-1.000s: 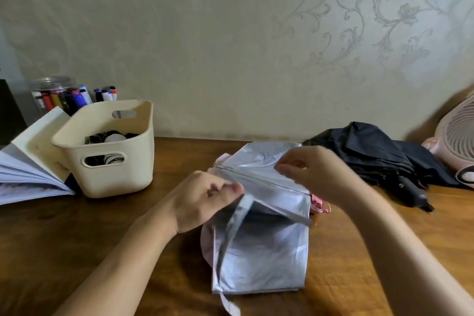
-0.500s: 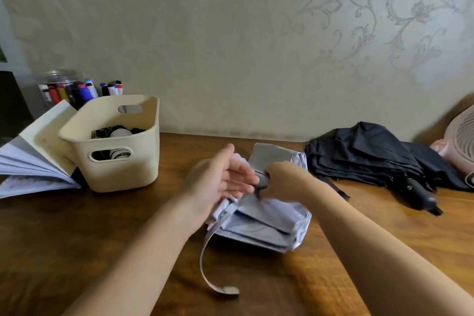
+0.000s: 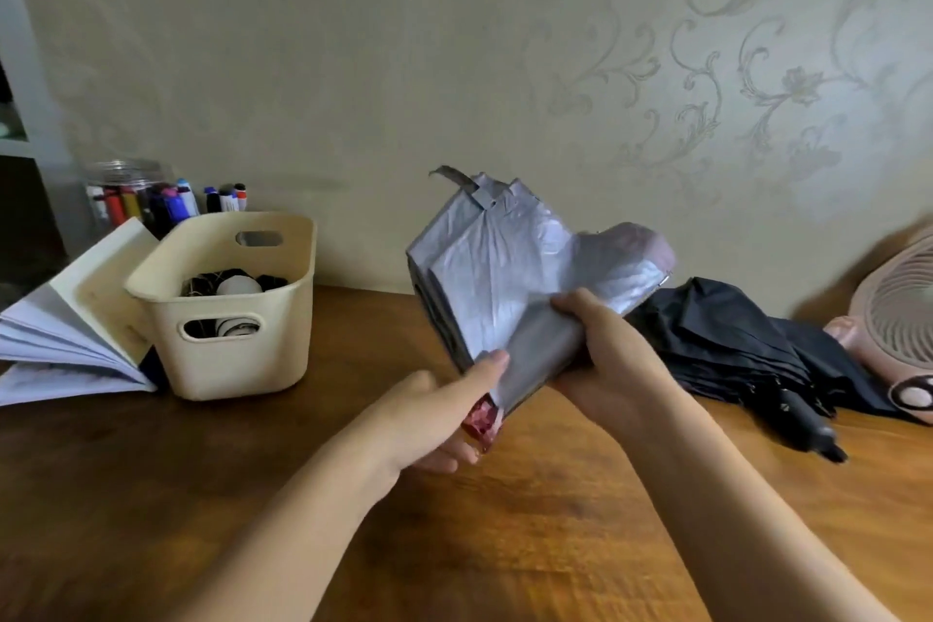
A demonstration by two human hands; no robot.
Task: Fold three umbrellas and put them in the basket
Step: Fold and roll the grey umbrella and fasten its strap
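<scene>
home | patterned wallpaper [image 3: 707,81] | wooden desk [image 3: 505,520] (pens [image 3: 166,202], fan [image 3: 903,318])

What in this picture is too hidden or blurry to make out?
Head view only:
- Inside the basket: dark shapes, mostly behind its wall.
- Far end of the silver umbrella: motion-blurred.
- Its lower end: mostly covered by the left hand.
- The pink fan: cut by the right edge.

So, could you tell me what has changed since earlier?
The left hand and right hand lifted the silver fabric umbrella off the wooden table, tilting it up; its grey strap, earlier trailing down, now sticks out on top. The black fabric umbrella and cream plastic basket stayed put.
</scene>
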